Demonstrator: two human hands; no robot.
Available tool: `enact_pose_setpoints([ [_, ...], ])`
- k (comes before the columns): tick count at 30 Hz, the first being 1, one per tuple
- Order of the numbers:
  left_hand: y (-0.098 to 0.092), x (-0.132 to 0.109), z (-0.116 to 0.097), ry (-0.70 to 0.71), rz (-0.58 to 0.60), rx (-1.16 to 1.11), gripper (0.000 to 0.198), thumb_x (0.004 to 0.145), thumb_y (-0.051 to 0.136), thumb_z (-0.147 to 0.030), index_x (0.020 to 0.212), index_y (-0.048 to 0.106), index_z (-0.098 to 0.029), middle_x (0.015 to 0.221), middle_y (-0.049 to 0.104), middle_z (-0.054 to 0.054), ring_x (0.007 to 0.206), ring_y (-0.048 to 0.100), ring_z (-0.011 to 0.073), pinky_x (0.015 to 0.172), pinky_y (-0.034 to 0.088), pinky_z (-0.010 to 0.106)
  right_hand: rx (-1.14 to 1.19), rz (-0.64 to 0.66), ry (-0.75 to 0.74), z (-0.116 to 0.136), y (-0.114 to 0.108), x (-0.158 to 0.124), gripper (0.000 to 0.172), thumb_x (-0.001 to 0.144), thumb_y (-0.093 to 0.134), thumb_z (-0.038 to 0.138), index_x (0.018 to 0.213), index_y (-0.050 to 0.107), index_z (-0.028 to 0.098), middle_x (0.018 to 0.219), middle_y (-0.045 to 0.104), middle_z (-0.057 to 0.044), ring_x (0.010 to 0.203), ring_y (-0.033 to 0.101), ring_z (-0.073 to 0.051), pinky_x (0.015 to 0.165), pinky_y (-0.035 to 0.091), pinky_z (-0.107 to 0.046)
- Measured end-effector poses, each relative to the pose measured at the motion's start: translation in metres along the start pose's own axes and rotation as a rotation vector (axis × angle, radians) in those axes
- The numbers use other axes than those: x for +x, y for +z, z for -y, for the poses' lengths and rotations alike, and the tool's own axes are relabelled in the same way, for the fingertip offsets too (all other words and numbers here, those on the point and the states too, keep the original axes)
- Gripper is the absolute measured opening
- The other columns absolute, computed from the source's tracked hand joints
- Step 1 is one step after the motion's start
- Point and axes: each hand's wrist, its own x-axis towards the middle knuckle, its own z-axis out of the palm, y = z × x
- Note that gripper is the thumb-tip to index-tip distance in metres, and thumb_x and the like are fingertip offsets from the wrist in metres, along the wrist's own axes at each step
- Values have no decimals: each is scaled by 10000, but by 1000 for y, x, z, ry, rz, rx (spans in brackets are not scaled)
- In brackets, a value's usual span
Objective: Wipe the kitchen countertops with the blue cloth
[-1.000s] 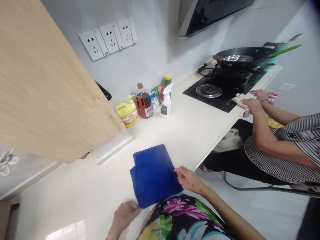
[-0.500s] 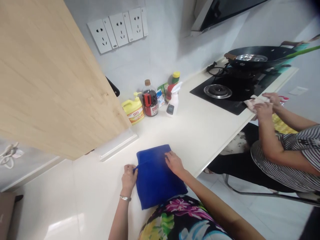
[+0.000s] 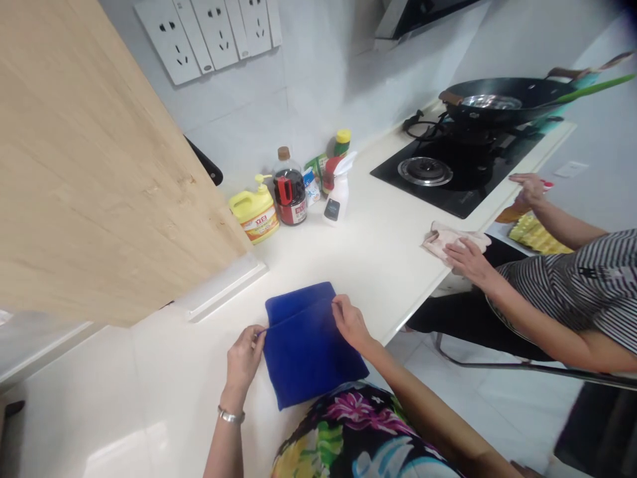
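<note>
A folded blue cloth (image 3: pixel 308 345) lies on the white countertop (image 3: pixel 388 252) in front of me. My left hand (image 3: pixel 245 355) pinches the folded edge at the cloth's left corner. My right hand (image 3: pixel 351 322) pinches the same edge at the cloth's right side. Both hands have their fingers closed on the fabric.
A yellow detergent bottle (image 3: pixel 253 212), a dark sauce bottle (image 3: pixel 289 192) and a white spray bottle (image 3: pixel 336 196) stand by the wall. A black wok (image 3: pixel 502 106) sits on the gas hob (image 3: pixel 448 176). Another person's hand (image 3: pixel 465 255) presses a pale rag (image 3: pixel 442 239) on the counter edge. A wooden cabinet (image 3: pixel 89 166) hangs at left.
My hands moved up from the cloth's near corners to its folded upper edge. The other person's hand slid the pale rag from the hob onto the counter, toward me.
</note>
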Motion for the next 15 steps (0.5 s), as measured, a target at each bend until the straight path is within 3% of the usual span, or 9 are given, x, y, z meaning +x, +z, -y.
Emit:
enact_pose_setpoints([
  [5, 8, 37, 1, -41, -63, 8, 214, 953, 481, -377, 1000, 635, -235, 964, 730, 43, 786, 674, 179, 746, 499, 295, 52, -107, 47, -4, 1, 21, 253, 963, 372, 352, 1076, 537, 197, 935, 668, -66, 742, 622, -177, 741, 518, -338],
  [12, 45, 73, 10, -114, -88, 37, 190, 947, 501, -296, 1021, 660, -225, 989, 726, 62, 823, 671, 188, 712, 477, 287, 66, -183, 87, -18, 23, 46, 244, 875, 414, 268, 1020, 591, 185, 905, 667, -84, 805, 629, -203, 787, 553, -389],
  [15, 47, 74, 16, -143, -112, 23, 241, 954, 454, -277, 1080, 645, -204, 1129, 693, 101, 864, 665, 184, 784, 492, 306, 52, -177, 64, -19, 18, 47, 252, 879, 423, 268, 1039, 592, 171, 998, 643, -122, 907, 617, -231, 856, 539, -433],
])
